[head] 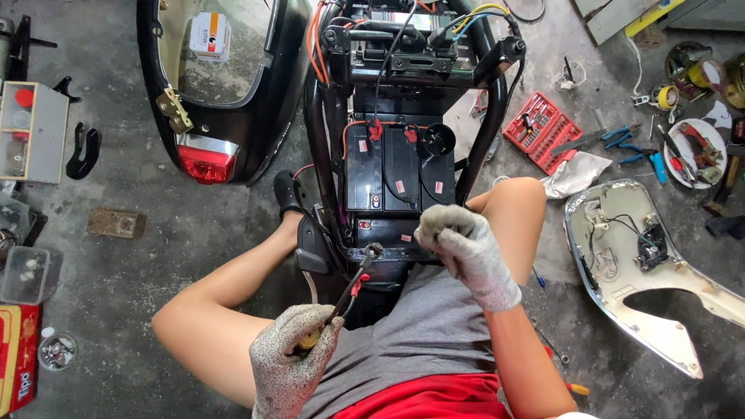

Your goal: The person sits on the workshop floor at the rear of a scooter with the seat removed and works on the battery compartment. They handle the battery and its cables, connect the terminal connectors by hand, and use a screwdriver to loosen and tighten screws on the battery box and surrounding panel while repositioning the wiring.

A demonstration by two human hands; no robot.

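- Screwdriver (351, 285): long axis runs diagonally, from the yellow handle at near left to the tip at far right; the tip meets a metal bracket (388, 254) on the scooter frame (326, 132).
- Handle sits inside the left hand (291, 357), gloved, fingers clenched around it; the shaft leaves the fist on its far side.
- Right hand (458, 237), gloved, is closed into a fist just right of the tip, over the bracket; whether it grips anything cannot be told.
- Battery pack (396, 167), black with red leads, lies just beyond the bracket inside the frame.
- Red socket set (541, 130) and pliers (632, 143) lie on the floor at far right; a black body panel with a red tail lamp (203, 161) lies at far left.
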